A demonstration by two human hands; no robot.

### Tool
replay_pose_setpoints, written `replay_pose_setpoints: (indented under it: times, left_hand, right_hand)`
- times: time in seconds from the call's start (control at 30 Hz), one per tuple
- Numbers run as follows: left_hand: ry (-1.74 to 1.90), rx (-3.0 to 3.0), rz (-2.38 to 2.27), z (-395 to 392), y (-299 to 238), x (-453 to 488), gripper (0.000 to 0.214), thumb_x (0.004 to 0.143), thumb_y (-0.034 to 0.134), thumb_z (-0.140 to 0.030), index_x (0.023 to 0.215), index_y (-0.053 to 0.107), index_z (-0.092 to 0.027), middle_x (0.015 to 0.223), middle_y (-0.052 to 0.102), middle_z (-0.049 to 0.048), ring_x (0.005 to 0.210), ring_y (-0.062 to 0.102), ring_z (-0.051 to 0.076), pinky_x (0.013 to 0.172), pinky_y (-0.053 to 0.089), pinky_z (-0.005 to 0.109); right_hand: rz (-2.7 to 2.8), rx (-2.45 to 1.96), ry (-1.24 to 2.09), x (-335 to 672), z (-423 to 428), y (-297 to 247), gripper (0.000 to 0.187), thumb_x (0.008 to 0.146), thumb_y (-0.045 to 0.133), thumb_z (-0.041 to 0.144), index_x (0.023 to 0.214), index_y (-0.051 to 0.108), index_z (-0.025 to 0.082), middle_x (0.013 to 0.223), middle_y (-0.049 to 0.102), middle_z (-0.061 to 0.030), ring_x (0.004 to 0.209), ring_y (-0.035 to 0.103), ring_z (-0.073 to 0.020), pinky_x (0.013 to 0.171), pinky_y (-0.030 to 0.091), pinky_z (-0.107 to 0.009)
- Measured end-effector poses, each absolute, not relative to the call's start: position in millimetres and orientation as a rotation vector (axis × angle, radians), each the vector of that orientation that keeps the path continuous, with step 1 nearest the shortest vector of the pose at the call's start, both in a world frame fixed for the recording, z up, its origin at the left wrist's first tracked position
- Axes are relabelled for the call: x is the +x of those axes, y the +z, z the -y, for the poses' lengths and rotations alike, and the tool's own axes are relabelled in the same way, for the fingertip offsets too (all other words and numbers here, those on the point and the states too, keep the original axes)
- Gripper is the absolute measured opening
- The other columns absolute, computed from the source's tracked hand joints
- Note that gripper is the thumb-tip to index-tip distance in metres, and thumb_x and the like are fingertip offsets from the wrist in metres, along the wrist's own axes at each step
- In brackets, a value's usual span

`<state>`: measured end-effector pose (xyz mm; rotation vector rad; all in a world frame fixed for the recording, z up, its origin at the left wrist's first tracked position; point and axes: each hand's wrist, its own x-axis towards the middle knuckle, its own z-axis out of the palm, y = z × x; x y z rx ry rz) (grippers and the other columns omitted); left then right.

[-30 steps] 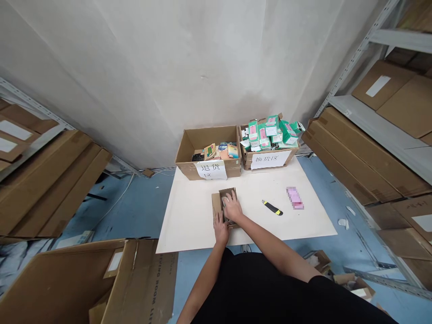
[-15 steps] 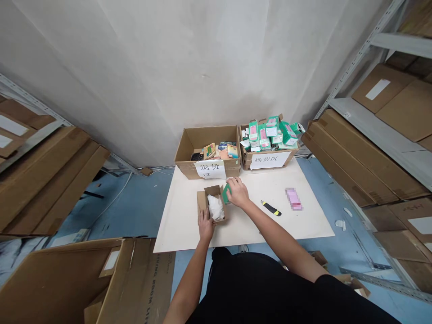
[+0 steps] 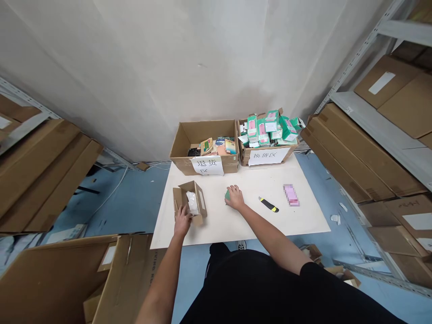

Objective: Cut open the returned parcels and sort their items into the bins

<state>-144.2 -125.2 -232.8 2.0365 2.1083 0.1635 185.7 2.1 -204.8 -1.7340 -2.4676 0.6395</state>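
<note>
My left hand point(image 3: 182, 220) grips the near left edge of a small open cardboard box point(image 3: 201, 203) on the left part of the white table. White crumpled packing material point(image 3: 192, 202) lies inside it. To the right, my right hand point(image 3: 235, 197) is closed over a small green box point(image 3: 227, 195) at the table's middle; most of that box is hidden under the fingers. A black and yellow utility knife point(image 3: 269, 204) lies right of my right hand. Beyond it rests a pink item point(image 3: 291, 195), blurred by pixelation.
At the back of the table point(image 3: 216, 234) stand two labelled cartons: the left carton point(image 3: 178, 164) holds assorted packets, the right carton point(image 3: 245, 158) is heaped with green-and-white boxes point(image 3: 271, 121). Shelves with large cartons point(image 3: 357, 157) flank both sides. A big open carton point(image 3: 135, 274) stands front left.
My left hand has moved the cardboard box leftward, away from the green box. My right hand keeps hold of the green box, now lower and apart from the cardboard box.
</note>
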Motion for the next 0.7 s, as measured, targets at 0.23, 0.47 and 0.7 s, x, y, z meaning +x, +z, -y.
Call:
replay_pose_setpoints:
  times: [0.23, 0.47, 0.7]
  left_hand:
    - [0.456, 2.026, -2.147, 130, -219, -113, 0.061, 0.078, 0.057, -0.011, 0.139, 0.064, -0.018, 0.16, 0.049, 0.0158, 0.157, 0.032, 0.038, 0.126, 0.035, 0.058]
    - [0.649, 1.867, -1.872, 73, -204, -23, 0.059, 0.091, 0.057, -0.021, 0.149, 0.057, -0.022, 0.147, 0.061, 0.0118, 0.138, 0.056, 0.028, 0.118, 0.046, 0.044]
    - [0.431, 1.64, -1.759, 24, -217, 38, 0.061, 0.092, 0.065, -0.027, 0.152, 0.055, -0.021, 0.139, 0.069, 0.0131, 0.126, 0.066, 0.029, 0.11, 0.05, 0.043]
  right_hand:
    - [2.758, -1.57, 0.866, 190, -42, -200, 0.114, 0.071, 0.085, 0.025, 0.169, 0.028, 0.029, 0.166, 0.042, -0.0137, 0.148, 0.04, -0.0357, 0.111, 0.044, -0.039]
    - [2.271, -1.668, 1.149, 193, -24, -226, 0.118, 0.061, 0.096, 0.034, 0.163, 0.038, 0.029, 0.13, 0.07, -0.0102, 0.123, 0.064, -0.0325, 0.103, 0.049, -0.037]
    - [1.488, -1.538, 1.393, 208, 31, -261, 0.083, 0.066, 0.086, 0.035, 0.141, 0.054, 0.027, 0.134, 0.064, -0.0087, 0.127, 0.063, -0.0287, 0.1, 0.055, -0.041]
